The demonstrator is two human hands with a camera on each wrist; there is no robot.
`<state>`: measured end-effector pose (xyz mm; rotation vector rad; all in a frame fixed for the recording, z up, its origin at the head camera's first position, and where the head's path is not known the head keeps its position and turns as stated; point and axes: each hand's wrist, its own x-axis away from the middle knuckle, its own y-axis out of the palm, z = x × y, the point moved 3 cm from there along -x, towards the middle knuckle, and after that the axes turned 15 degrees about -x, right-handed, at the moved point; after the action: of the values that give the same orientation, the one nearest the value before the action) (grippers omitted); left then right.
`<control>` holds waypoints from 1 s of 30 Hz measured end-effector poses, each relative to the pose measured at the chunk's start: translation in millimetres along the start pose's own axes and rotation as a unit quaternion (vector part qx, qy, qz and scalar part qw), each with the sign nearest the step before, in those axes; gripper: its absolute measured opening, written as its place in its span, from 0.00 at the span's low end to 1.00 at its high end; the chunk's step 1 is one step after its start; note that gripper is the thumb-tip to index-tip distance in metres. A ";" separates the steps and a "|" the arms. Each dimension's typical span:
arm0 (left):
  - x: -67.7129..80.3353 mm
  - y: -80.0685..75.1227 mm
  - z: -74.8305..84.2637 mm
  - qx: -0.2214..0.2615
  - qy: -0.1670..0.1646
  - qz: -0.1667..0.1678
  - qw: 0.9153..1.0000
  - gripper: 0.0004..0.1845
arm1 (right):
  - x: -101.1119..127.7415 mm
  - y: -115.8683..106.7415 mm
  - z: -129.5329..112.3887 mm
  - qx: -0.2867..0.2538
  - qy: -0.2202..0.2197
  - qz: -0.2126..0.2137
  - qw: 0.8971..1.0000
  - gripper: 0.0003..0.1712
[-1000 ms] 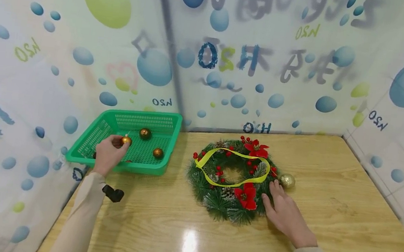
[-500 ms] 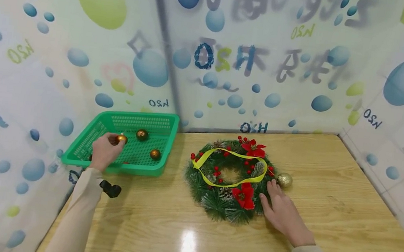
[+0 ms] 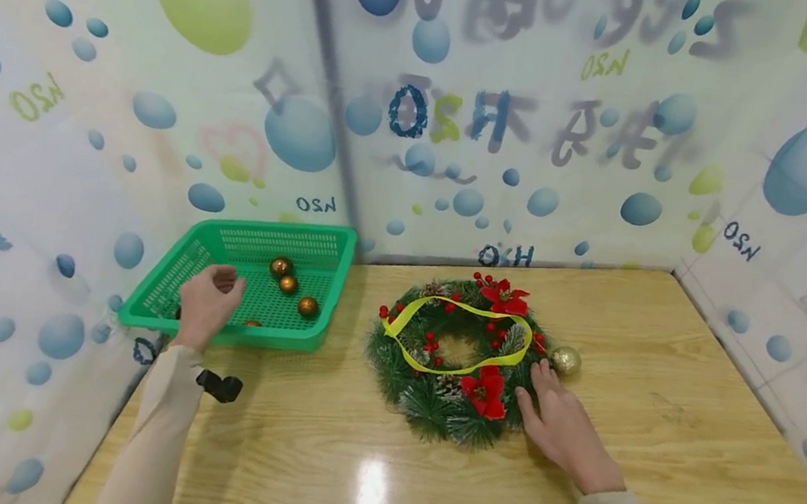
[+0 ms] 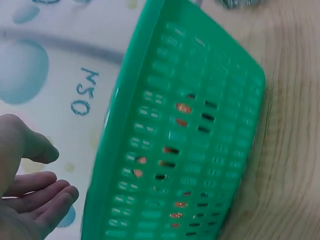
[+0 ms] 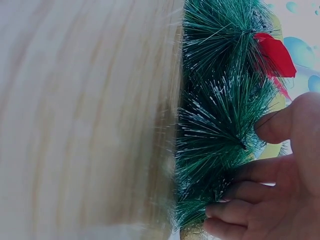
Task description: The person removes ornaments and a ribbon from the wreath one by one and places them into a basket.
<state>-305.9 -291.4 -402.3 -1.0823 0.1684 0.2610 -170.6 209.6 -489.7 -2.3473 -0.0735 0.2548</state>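
My left hand [image 3: 210, 300] hovers empty over the near left part of a green plastic basket [image 3: 279, 338], its fingers relaxed [image 4: 37, 192]. Three bronze balls lie in the basket: one [image 3: 281, 266], a smaller one [image 3: 289, 284] and a third [image 3: 308, 306]. My right hand [image 3: 556, 415] lies flat on the wooden table [image 3: 659, 384], its fingers [image 5: 260, 187] touching the lower right edge of a green pine wreath [image 3: 430, 402]. The wreath carries red flowers [image 3: 485, 390], berries and a yellow ribbon [image 3: 403, 319]. A gold glitter ball [image 3: 566, 360] sits just beyond my right fingertips.
Bubble-printed plastic sheeting [image 3: 464, 125] walls the table in at the back and on both sides. The basket [image 4: 185, 140] stands at the table's far left corner against the sheeting. A further small ball [image 3: 253, 323] peeks over the basket's front wall.
My left hand has let go of the small gold ball, which now lies in the basket by the other balls. The hand has drawn back slightly. My right hand has stayed put.
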 end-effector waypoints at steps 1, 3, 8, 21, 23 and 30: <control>3.5 -0.3 2.5 0.010 0.004 0.001 1.000 0.23 | 0.0 0.6 -0.4 -0.001 0.000 -0.001 1.000 0.35; 11.5 -0.2 11.0 0.029 0.011 -0.004 1.000 0.22 | 0.8 0.4 -0.7 -0.002 0.002 -0.004 1.000 0.35; 29.1 4.7 38.7 0.058 0.048 0.000 0.997 0.19 | 1.0 -1.6 -0.2 -0.006 0.000 -0.006 1.000 0.36; 55.2 23.5 76.6 0.103 0.081 0.000 0.991 0.15 | 0.2 0.3 2.0 -0.004 -0.005 -0.010 1.000 0.35; 57.5 25.1 82.0 0.112 0.090 0.008 0.990 0.15 | -0.3 0.1 2.1 -0.005 -0.002 -0.012 1.000 0.35; 66.2 38.5 98.6 0.128 0.120 0.021 0.984 0.14 | -0.1 -0.4 1.7 -0.011 0.002 -0.011 1.000 0.35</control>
<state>-253.0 -178.4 -406.9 -0.8529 0.4295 0.1416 -171.1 211.1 -490.6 -2.3675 -0.1008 0.2395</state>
